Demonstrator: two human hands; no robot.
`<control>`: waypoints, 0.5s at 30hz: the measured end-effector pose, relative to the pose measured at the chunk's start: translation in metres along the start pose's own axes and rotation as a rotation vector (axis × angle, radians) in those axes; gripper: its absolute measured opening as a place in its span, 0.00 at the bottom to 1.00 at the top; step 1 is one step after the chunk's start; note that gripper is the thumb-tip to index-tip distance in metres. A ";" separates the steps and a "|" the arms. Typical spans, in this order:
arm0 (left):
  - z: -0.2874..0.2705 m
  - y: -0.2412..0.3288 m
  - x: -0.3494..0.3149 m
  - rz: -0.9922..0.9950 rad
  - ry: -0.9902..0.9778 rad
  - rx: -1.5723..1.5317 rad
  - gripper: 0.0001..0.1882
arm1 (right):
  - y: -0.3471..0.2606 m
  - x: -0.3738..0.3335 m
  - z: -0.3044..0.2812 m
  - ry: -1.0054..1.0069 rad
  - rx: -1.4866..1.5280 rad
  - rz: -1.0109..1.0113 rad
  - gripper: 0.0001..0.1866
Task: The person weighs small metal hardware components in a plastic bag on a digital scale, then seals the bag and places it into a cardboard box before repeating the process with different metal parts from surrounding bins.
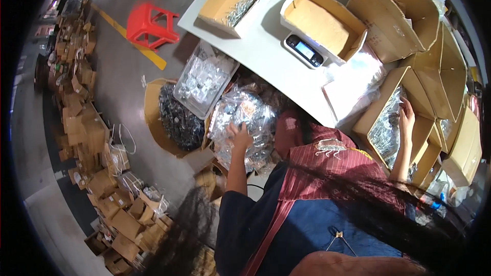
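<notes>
Dark hair (424, 231) partly hides the maroon striped apron (309, 181). The left hand (240, 136), half open, is at clear plastic bags (244, 108); the right hand (407, 116), curled, at silvery metal pieces (386, 133) in a brown cardboard box (418, 92); their grip I cannot tell. A red plastic stool (139, 26) stands near the white table (268, 46).

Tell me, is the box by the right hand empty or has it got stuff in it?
Not empty: shiny pieces show inside the box, near the right hand. How deep they go, I can't tell.
</notes>
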State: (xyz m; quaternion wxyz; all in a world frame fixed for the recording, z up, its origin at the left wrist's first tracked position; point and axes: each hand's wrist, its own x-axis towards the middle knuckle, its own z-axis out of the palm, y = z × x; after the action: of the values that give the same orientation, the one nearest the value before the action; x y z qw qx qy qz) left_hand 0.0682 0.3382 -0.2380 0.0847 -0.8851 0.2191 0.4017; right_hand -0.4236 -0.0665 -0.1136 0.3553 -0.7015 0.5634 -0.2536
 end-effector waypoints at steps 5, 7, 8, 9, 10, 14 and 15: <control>-0.029 -0.009 0.009 0.297 0.420 -0.174 0.26 | -0.044 -0.017 -0.007 0.064 0.208 0.101 0.21; -0.083 0.027 0.009 0.502 0.610 -0.358 0.19 | -0.069 -0.022 -0.023 0.126 0.206 0.092 0.20; -0.118 0.061 0.003 0.590 0.694 -0.416 0.18 | -0.069 -0.026 -0.036 0.197 0.206 0.053 0.20; -0.157 0.079 -0.007 0.729 0.797 -0.391 0.16 | -0.084 -0.023 -0.042 0.245 0.221 0.000 0.19; -0.194 0.106 -0.021 0.792 0.826 -0.429 0.16 | -0.101 -0.021 -0.050 0.293 0.229 -0.053 0.18; -0.309 0.227 -0.078 1.133 0.811 -0.423 0.14 | -0.160 -0.010 -0.099 0.271 0.210 -0.171 0.17; -0.326 0.264 -0.090 1.240 0.787 -0.397 0.14 | -0.162 -0.009 -0.112 0.281 0.208 -0.200 0.17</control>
State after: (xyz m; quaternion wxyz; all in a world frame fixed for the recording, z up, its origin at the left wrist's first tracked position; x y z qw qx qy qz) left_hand 0.1153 0.0259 0.0527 -0.4019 -0.6765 0.6140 0.0624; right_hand -0.4115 -0.0628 0.0834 0.3168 -0.6711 0.5056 -0.4400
